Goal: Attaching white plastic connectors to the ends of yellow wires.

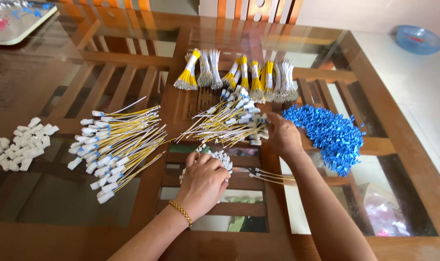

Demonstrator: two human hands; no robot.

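My left hand [204, 180], with a gold bracelet on the wrist, rests palm down over a small heap of white plastic connectors [222, 158] on the glass table, fingers curled onto them. My right hand [282, 136] reaches into a loose pile of yellow and white wires with white ends [227, 119], fingers pinching among them; what it grips is hidden. A pair of finished wires [270, 176] lies just below my right wrist. A heap of small blue clips [329, 134] sits right beside my right hand.
A fanned pile of yellow wires with white connectors [114, 143] lies to the left. Bundled wires [239, 76] stand at the back. More white connectors [22, 143] sit far left. A white tray [16, 21] is top left, a blue bowl [418, 38] on the floor.
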